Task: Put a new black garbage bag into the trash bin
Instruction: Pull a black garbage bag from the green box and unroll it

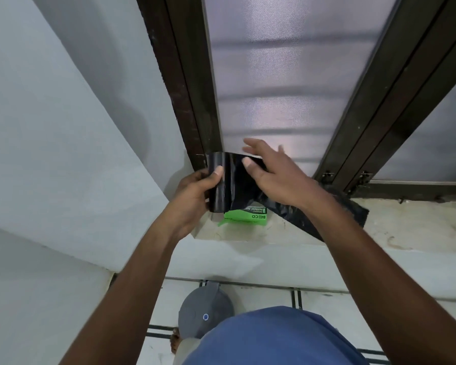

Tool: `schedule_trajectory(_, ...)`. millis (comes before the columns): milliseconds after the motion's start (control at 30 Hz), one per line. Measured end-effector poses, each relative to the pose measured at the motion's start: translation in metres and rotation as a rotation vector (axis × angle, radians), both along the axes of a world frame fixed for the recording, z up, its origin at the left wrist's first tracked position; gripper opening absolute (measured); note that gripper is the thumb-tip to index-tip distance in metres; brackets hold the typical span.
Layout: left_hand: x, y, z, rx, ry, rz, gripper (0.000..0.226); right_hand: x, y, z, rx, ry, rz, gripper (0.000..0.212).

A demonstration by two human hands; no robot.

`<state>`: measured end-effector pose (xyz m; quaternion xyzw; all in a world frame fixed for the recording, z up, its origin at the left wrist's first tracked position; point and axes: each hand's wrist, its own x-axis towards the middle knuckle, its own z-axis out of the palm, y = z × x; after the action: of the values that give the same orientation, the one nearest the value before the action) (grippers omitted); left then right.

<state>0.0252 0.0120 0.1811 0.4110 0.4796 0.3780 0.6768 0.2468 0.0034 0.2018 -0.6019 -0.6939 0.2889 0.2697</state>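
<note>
Now hands (pixel 195 191), glossy black bag roll (pixel 220 180)

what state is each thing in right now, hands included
garbage bag roll: gripped upright in the left hand, partly unrolled
unrolled bag strip: trailing right over the ledge
right hand: fingers spread, thumb on the plastic
green packet: lying on the ledge
trash bin: lid shut, on the floor

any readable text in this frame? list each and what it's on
"BECO": on the green packet on the window ledge, seen upside down.
A dark band of lettering beside it on the packet: too blurred to read.
Round blue sticker on the grey bin lid: too small to read.
</note>
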Motion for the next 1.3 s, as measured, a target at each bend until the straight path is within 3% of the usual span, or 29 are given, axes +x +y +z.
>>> schedule_trajectory(333,-0.004,-0.003,0.009,0.003,-0.048,-0.118,0.047,-0.01,0.008,-0.011,-0.106,0.147,-0.014,0.034)
schedule_trajectory(600,-0.01,-0.005,0.015,-0.051,-0.124,-0.077,0.046,0.016,0.016,-0.02,-0.071,0.019,0.001,0.043)
schedule_trajectory(767,-0.01,-0.002,0.012,-0.061,-0.075,-0.078,0.048,0.021,0.015,-0.02,-0.075,-0.026,0.005,0.029)
schedule_trajectory(833,-0.008,-0.003,0.011,-0.05,-0.061,-0.084,0.048,0.02,0.01,-0.014,-0.083,-0.136,0.006,0.024)
schedule_trajectory(900,-0.005,-0.004,0.01,-0.014,-0.043,-0.096,0.047,0.016,0.007,-0.009,-0.046,-0.213,0.023,0.042)
schedule_trajectory(1000,0.0,-0.005,0.008,0.017,-0.037,-0.08,0.043,0.003,0.004,-0.001,-0.076,-0.047,0.028,0.064)
schedule_trajectory(1200,0.002,-0.004,0.009,-0.073,-0.086,-0.075,0.047,-0.002,0.008,-0.006,-0.075,-0.054,0.022,0.041)
schedule_trajectory(1300,-0.004,-0.002,0.004,-0.018,-0.069,-0.055,0.044,0.009,0.013,-0.013,-0.069,-0.035,0.023,0.035)
